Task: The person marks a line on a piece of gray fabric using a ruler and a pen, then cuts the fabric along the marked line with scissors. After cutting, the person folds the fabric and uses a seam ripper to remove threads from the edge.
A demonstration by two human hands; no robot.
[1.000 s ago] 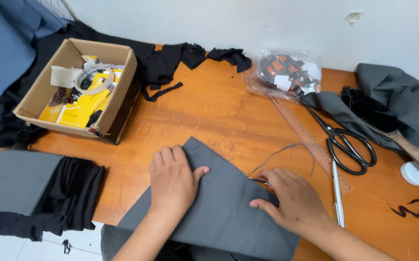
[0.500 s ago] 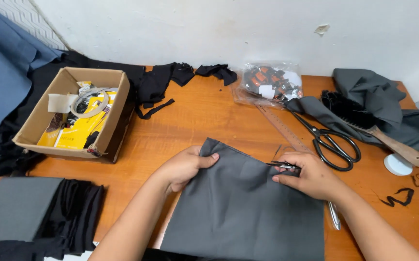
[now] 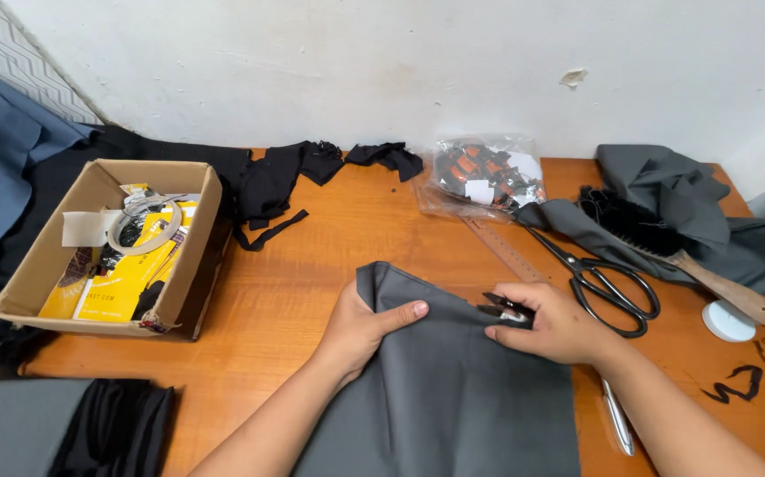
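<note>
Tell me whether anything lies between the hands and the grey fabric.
Nothing visible does. The left hand pinches the grey fabric at its top edge; the right hand presses on it while holding small black thread snips over the cloth.

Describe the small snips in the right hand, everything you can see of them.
The thread snips are small, with dark blades and a pale patch near the grip, metal by the look. They lie nearly flat, tips pointing left over the upper edge of the grey fabric. The right hand wraps the rear part, so the handle is mostly hidden. The blades look slightly parted; whether they touch the fabric cannot be told. The left hand pinches the cloth nearby, apart from them.
</note>
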